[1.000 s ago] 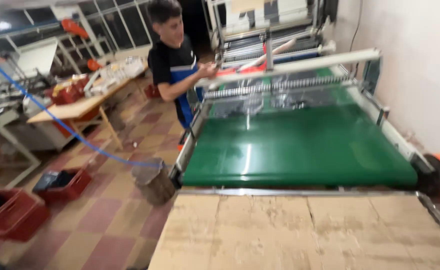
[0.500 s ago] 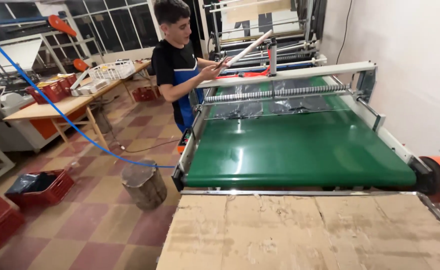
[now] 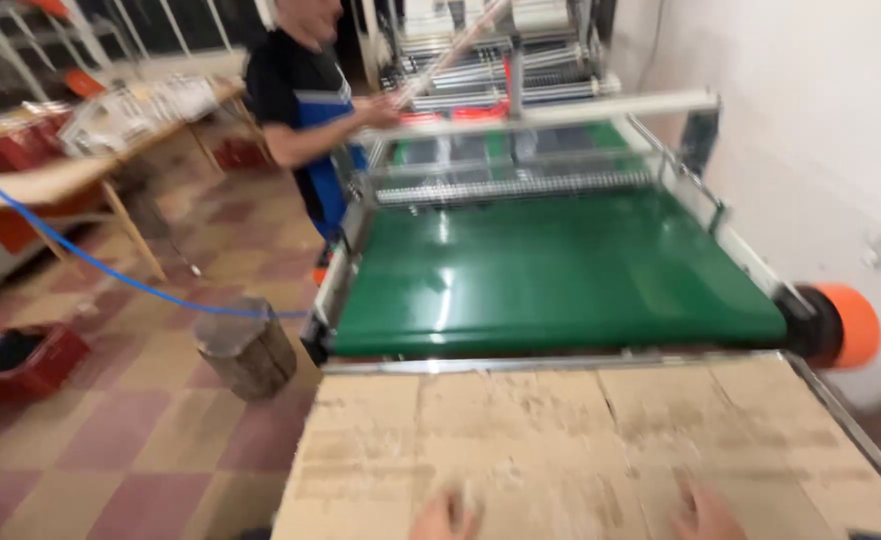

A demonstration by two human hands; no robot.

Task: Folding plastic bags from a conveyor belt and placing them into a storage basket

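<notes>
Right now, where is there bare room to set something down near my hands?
The cardboard top is bare between the left hand, the right hand and the green belt, which is bare too. It is crowded at the belt's far end, where a co-worker reaches into the rollers.

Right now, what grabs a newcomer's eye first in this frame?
The glossy green conveyor belt fills the middle, with a bright orange roller end at its right edge by the white wall. In front lies a worn cardboard sheet, the left hand and right hand resting at its near edge. At the belt's far left a co-worker in a dark shirt reaches into the machine, and a blue hose crosses the checkered floor.
</notes>
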